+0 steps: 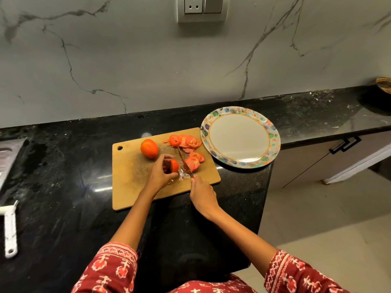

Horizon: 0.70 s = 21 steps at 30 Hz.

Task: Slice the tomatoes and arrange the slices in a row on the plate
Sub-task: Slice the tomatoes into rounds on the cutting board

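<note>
On a wooden cutting board (135, 187) my left hand (161, 174) grips the remaining piece of a tomato (174, 166), cut face to the right. My right hand (202, 193) holds a knife (184, 161) by its handle, the blade lying just right of that piece. Freshly cut slices (193, 161) lie right of the blade, and another pile of slices (186, 141) sits at the board's far edge. A whole tomato (149, 148) stands on the board behind my left hand. The round plate (239, 136) with a coloured rim stands to the right of the board, with nothing on it.
The board lies on a black stone counter (63, 166) whose corner ends just right of it, with floor (317, 218) beyond. A white peeler-like tool (10, 229) lies at the left edge. A marble wall (148, 60) with a socket (201, 7) rises behind.
</note>
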{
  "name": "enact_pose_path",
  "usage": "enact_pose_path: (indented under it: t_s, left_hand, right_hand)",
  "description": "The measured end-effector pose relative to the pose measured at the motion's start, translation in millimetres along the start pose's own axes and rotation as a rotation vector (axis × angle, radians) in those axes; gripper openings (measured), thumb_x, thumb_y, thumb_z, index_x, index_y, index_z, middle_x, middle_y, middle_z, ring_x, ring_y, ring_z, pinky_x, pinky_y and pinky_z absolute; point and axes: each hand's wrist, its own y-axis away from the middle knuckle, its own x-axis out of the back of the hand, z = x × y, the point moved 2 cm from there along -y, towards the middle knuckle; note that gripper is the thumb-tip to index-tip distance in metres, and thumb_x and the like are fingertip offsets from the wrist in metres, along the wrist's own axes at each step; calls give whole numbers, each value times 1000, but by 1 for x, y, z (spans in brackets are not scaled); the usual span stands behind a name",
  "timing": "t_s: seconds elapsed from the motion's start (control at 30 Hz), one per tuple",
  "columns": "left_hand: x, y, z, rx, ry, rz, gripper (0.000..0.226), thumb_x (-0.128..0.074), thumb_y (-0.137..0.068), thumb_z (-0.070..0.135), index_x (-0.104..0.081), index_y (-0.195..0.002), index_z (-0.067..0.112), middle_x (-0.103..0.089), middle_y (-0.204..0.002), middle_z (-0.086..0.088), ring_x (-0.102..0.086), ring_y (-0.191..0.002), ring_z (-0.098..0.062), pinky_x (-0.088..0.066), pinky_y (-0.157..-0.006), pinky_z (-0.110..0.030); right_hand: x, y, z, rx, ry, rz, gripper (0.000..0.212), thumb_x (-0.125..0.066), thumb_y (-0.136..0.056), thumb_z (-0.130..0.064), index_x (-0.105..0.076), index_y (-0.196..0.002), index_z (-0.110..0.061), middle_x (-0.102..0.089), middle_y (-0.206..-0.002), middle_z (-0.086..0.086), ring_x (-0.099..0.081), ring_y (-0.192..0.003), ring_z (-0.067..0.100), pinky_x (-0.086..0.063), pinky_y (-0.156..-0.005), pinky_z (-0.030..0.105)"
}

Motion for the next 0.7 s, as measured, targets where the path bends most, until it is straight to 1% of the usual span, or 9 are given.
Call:
enact_pose_path:
  t_s: [0.07,0.17,0.27,0.4,0.6,0.7]
  left_hand:
    - [1,4,-1,-17,25,32,49,-79,-67,5,-52,-104,25,-56,-114,-4,-54,-104,-19,-49,-86,-32]
    - [3,7,-2,-49,77,87,47,-81,-66,6,-54,-103,19,-56,-109,0,-54,-102,-15,-46,-79,-20]
    - [7,8,-5,-52,108,115,48,-81,-66,8,-57,-106,14,-58,-107,0,-55,-101,-13,-47,-81,-20]
    - [9,9,-10,-34,200,103,45,-79,-68,6,-58,-106,15,-64,-106,-8,-61,-98,-15,-50,-83,-20]
    - [9,12,-8,-67,225,92,45,-79,-65,0,-60,-105,9,-63,-102,-7,-61,-94,-12,-50,-76,-9]
    - [8,13,-11,-94,202,89,47,-81,-63,1,-61,-104,12,-65,-105,-7,-62,-98,-14,-51,-79,-14]
  right_hand:
    - [-4,6,-4,12,21,-11,34,-26,-103,-28,-48,-115,-5,-62,-108,15,-59,-103,35,-43,-77,39]
    - [-9,12,-9,16,63,-29,32,-26,-103,-27,-46,-117,-6,-61,-110,15,-59,-105,34,-44,-80,41]
    - [-8,12,-14,13,95,-35,32,-25,-104,-27,-45,-118,-6,-60,-113,15,-58,-108,34,-44,-82,40]
    - [-10,15,-18,50,164,-20,32,-24,-104,-28,-43,-120,-7,-61,-113,14,-59,-107,32,-45,-82,40]
    - [-11,15,-24,61,274,16,29,-23,-105,-23,-42,-119,-7,-63,-111,12,-61,-105,31,-47,-81,38]
    - [-10,11,-25,47,277,16,28,-24,-105,-21,-43,-120,-6,-63,-113,12,-61,-106,29,-48,-82,37]
